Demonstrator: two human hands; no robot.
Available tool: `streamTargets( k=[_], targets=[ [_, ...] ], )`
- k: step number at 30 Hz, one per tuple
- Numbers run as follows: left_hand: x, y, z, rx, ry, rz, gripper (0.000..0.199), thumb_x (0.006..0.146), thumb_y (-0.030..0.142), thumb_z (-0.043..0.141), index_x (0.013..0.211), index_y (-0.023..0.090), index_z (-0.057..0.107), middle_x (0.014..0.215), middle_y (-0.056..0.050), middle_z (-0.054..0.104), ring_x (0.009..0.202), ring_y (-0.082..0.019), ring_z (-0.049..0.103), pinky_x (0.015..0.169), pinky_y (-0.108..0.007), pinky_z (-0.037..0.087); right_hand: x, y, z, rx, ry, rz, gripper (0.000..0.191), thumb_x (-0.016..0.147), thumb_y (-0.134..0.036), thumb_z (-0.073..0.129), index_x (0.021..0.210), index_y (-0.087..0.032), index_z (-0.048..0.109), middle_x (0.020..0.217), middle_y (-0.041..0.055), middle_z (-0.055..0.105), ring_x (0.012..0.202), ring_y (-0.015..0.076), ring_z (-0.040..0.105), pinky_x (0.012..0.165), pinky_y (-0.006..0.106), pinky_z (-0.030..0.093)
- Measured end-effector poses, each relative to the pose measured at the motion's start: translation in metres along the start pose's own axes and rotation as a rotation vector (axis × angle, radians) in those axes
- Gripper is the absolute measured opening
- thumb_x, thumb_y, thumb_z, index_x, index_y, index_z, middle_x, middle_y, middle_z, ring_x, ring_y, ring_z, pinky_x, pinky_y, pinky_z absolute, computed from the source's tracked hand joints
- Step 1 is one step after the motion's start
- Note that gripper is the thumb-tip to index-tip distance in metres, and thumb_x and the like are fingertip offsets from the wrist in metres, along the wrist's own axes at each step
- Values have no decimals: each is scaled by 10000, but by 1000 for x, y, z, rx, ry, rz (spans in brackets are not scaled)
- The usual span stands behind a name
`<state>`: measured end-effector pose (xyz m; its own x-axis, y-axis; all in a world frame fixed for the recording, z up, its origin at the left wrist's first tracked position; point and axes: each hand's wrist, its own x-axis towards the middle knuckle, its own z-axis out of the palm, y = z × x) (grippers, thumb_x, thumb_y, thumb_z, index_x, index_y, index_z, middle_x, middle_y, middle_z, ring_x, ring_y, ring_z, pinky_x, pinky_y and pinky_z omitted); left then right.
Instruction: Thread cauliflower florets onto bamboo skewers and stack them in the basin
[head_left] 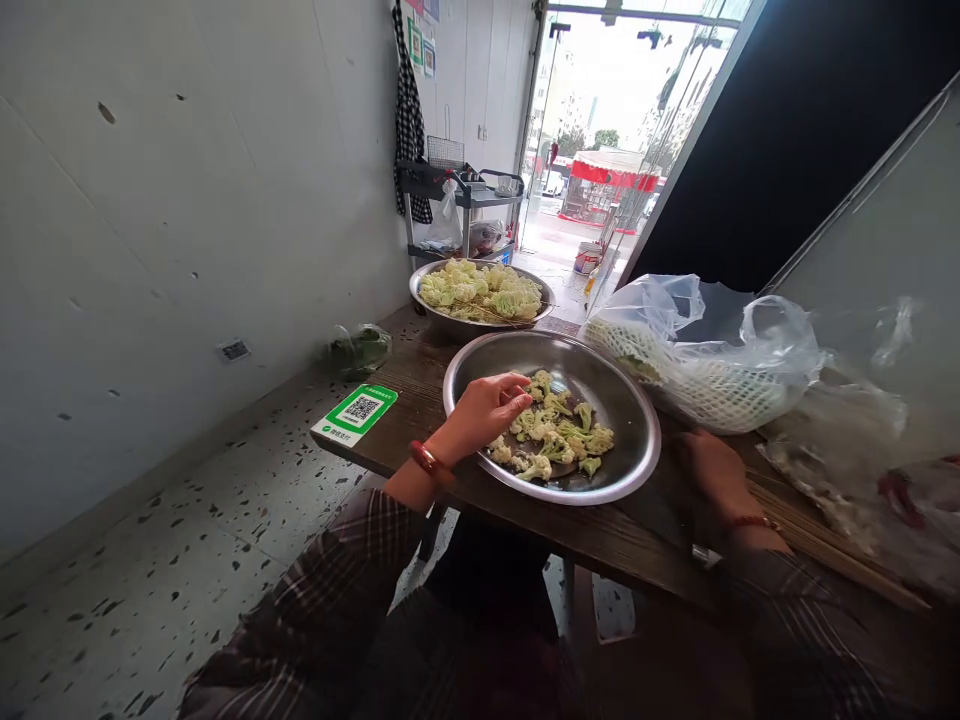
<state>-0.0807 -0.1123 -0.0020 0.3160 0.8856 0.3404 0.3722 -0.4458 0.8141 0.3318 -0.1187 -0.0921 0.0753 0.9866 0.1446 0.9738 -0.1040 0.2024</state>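
My left hand [487, 410], with a reddish bracelet at the wrist, is over the near left part of a steel bowl [646, 440]. Its thumb and fingers are drawn together; whatever may be between them is hidden. Cut cauliflower florets [555, 435] lie in the bowl just beyond and beneath these fingers. To the right of the bowl, low over the wooden table [420, 385], is my right hand [712, 475]. Motion smears its fingers, so its grip is unclear. Thin wooden sticks [832, 545] lie beside the right wrist.
Behind the bowl stands a second steel basin [551, 300] piled with cauliflower [480, 288]. Plastic bags with white foam netting [727, 385] crowd the right side. A green QR-code card [356, 413] lies at the table's left corner. A cart [465, 200] stands near the glass door.
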Motion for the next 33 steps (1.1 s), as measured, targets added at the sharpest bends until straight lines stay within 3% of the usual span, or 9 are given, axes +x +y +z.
streamTargets(
  k=[7, 13, 16, 20, 22, 24, 27, 30, 33],
  targets=[
    [-1, -3, 2, -29, 5, -15, 371, 884, 363, 623, 1127, 95, 704, 927, -119, 755, 750, -174, 687, 673, -273, 533, -5, 0, 2, 3, 67, 43, 311, 977, -278, 482, 934, -159, 766, 1006, 143, 729, 834, 242, 689, 634, 315, 413],
    [-1, -3, 2, 16, 24, -1, 371, 885, 362, 617, 1128, 99, 715, 902, -109, 761, 764, -178, 689, 677, -268, 521, 6, 0, -10, 285, 494, 33, 302, 958, -313, 461, 1011, -138, 701, 1068, 159, 727, 951, 279, 674, 802, 370, 499],
    [-2, -2, 1, 34, 24, 7, 376, 885, 373, 618, 1126, 103, 720, 879, -103, 760, 770, -183, 689, 686, -273, 516, 8, -6, -34, 424, 640, 68, 340, 990, -337, 401, 1077, -144, 668, 1066, 194, 726, 1024, 315, 667, 889, 408, 504],
    [-3, -2, 2, 13, 12, 12, 370, 877, 381, 628, 1109, 109, 722, 876, -100, 755, 753, -180, 690, 670, -269, 516, -5, -26, -91, 568, 777, 81, 373, 1020, -389, 390, 1154, -180, 668, 1150, 197, 715, 1071, 329, 665, 927, 409, 484],
    [-2, -3, 2, -2, 4, 11, 368, 878, 380, 628, 1112, 112, 718, 883, -100, 754, 751, -177, 690, 663, -265, 519, -16, -45, -124, 691, 754, 69, 360, 994, -393, 446, 1148, -184, 696, 971, 139, 727, 884, 276, 679, 862, 397, 494],
    [-2, -3, 2, -3, -3, 7, 369, 879, 378, 625, 1120, 113, 714, 893, -101, 753, 746, -172, 686, 663, -263, 524, -27, -68, -153, 890, 599, 72, 365, 977, -374, 463, 1202, -207, 697, 814, 63, 682, 692, 202, 611, 740, 371, 493],
    [-1, -1, 2, 18, -21, -2, 388, 882, 380, 620, 1135, 100, 710, 913, -111, 751, 737, -170, 680, 681, -274, 536, -38, -107, -180, 1532, 281, -41, 345, 880, -393, 647, 1177, -229, 707, 904, 30, 661, 664, 125, 552, 572, 259, 457],
    [0, 0, 0, 29, -40, -11, 407, 881, 391, 624, 1145, 92, 706, 921, -116, 748, 738, -176, 686, 686, -283, 542, -40, -141, -181, 1929, 54, -49, 341, 734, -384, 816, 1021, -218, 734, 840, 0, 638, 670, 103, 584, 553, 218, 491],
    [1, 0, 0, 16, -43, -9, 403, 879, 399, 629, 1142, 102, 703, 908, -106, 747, 739, -177, 692, 684, -282, 542, -36, -161, -163, 2017, -16, 2, 440, 643, -441, 887, 973, -203, 721, 744, -24, 631, 650, 119, 630, 567, 243, 551]
  ],
)
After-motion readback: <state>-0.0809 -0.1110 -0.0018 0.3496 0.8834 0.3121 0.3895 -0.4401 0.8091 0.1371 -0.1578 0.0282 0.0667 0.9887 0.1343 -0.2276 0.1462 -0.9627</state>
